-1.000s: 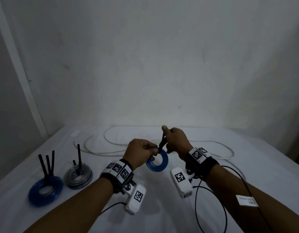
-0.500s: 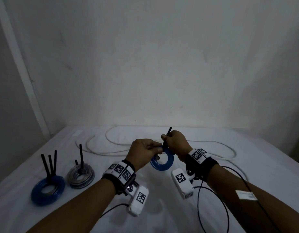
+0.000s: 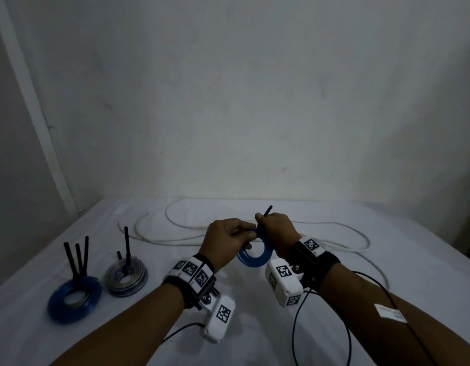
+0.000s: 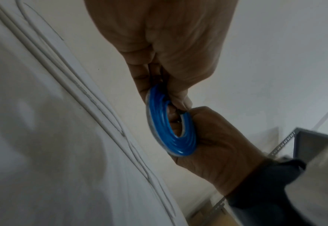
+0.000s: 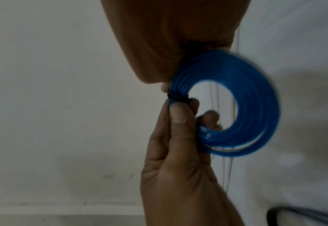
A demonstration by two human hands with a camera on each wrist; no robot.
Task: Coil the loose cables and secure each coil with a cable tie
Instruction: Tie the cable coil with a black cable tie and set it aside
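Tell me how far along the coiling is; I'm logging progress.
Done: large blue coil and grey coil lie tied. In hand: left hand pinches small blue coil; right hand pulls its black cable tie. Left: loose white cable.

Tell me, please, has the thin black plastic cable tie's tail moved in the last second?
Yes. The cable tie has slid upward: its tail now pokes above the right hand, toward the table's far edge.

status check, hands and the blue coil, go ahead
Left hand pinches blue coil. Right hand grips black cable tie wrapped round coil, tail up. Coil held off table. Nothing in the way.
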